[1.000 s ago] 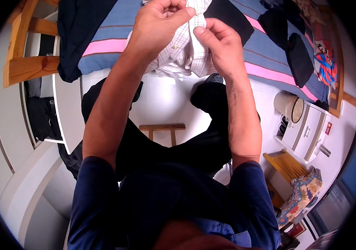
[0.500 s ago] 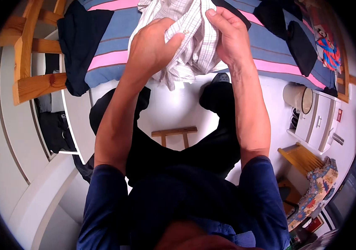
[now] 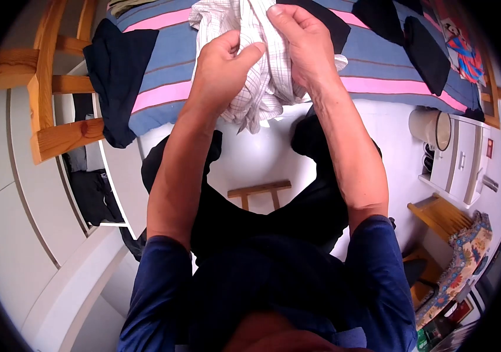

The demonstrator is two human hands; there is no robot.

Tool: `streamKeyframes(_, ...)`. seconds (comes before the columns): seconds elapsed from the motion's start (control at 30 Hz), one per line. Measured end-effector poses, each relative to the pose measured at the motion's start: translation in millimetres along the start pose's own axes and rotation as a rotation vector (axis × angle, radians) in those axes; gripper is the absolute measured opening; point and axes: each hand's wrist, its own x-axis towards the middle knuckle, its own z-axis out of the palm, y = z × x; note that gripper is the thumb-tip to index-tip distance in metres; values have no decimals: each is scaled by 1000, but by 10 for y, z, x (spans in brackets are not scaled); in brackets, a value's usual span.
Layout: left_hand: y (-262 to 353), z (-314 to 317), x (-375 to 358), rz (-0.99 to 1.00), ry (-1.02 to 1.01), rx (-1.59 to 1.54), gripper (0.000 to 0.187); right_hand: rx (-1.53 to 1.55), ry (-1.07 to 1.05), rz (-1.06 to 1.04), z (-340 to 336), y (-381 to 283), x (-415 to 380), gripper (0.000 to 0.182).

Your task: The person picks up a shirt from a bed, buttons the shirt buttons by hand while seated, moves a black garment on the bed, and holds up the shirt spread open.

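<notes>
A white checked shirt (image 3: 260,88) hangs bunched between my hands at the near edge of the bed, its lower folds dangling past the edge. My left hand (image 3: 222,71) has its fingers curled into the cloth on the left, thumb stretched toward the middle. On the other side, my right hand (image 3: 308,48) pinches a fold between thumb and fingers near the top of the view. Part of the shirt is hidden behind both hands. Dark cloth (image 3: 328,26) lies on the bed just behind my right hand.
The bed (image 3: 162,70) has a blue cover with pink stripes. Dark clothes (image 3: 122,70) drape over its left edge beside a wooden frame (image 3: 68,138). An open drawer (image 3: 124,188) holds clothing at left. A bin (image 3: 429,126) and a white cabinet (image 3: 459,161) stand at right.
My hands have come closer together, drawing the shirt narrower. A button seen earlier by my left thumb is no longer visible. The whole view has shifted slightly.
</notes>
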Motion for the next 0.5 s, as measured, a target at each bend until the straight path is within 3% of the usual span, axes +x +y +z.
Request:
streamKeyframes(0.1,19,-3,51,-45,13,-182,27,136,-63,42,-38,-77,10,30)
streamKeyframes(0.17,17,-10,72,-61,44,-348,28,0,-191,-67,-82,-94,25,33)
streamKeyframes(0.27,14,-12,91,-49,52,-453,28,7,-213,-94,-62,-83,-5,36)
streamKeyframes(0.5,-1,-7,86,-32,70,-438,26,-313,-143,-251,-1,-42,-72,34)
